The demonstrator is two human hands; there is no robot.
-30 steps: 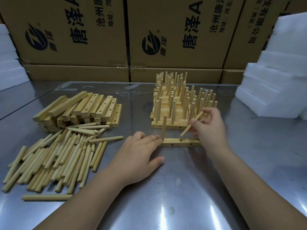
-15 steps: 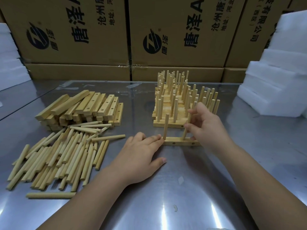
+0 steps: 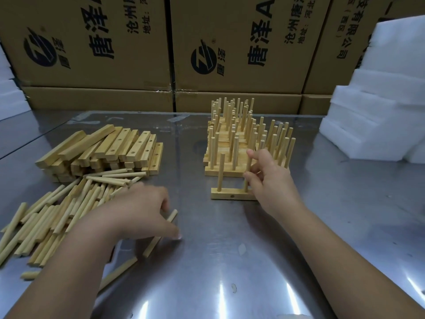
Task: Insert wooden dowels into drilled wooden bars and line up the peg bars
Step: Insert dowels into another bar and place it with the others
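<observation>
Dowels (image 3: pixel 57 217) look light and stiff, so my right hand (image 3: pixel 269 178) pinches one mid-shaft in the bar (image 3: pixel 232 196) at 12 o'clock; left hand (image 3: pixel 138 210) grips another at 9 o'clock.

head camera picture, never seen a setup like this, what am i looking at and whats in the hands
There is no machine here. A person wears a camera on the head, looking down at both hands over a metal table. The right hand pinches a dowel standing in a drilled bar, beside another upright dowel. The left hand is over the loose dowels; it is blurred, so I cannot tell whether it grips one. Behind those lies a stack of empty bars. Behind the drilled bar, finished peg bars stand lined up. Cardboard boxes and white foam surround the table.
</observation>
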